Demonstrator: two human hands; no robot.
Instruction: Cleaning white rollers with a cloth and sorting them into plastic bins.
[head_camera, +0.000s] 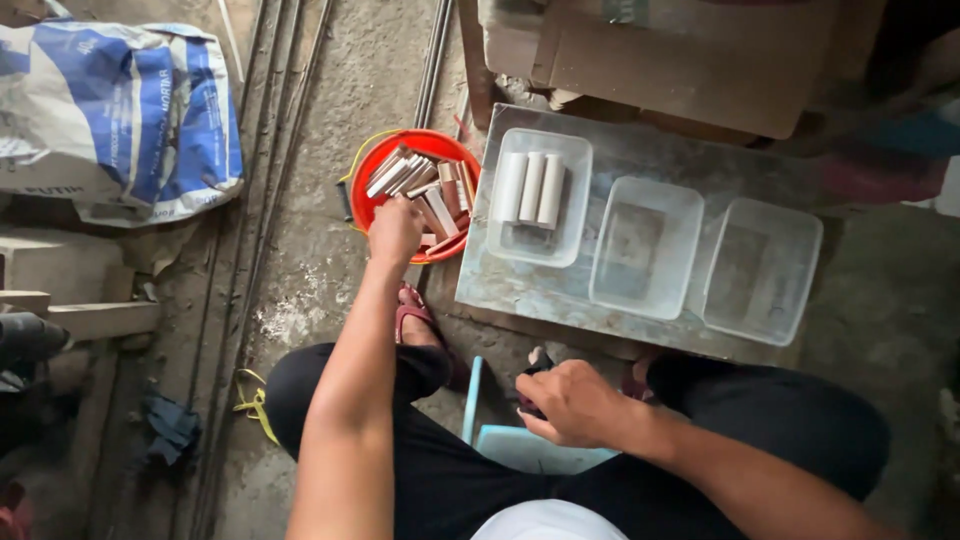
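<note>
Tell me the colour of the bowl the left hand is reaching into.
Red-orange bowl, seen in the head view; the left hand is over its near edge.

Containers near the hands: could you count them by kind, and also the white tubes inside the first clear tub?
Clear tubs: 3
Red bowl: 1
White tubes: 3
Total: 7
The left hand reaches into the red bowl.

Red bowl (380, 165) on concrete floor, heaped with short pale tubes (420, 185) lying crisscross; small dark object (530, 385), mostly hidden.
</note>
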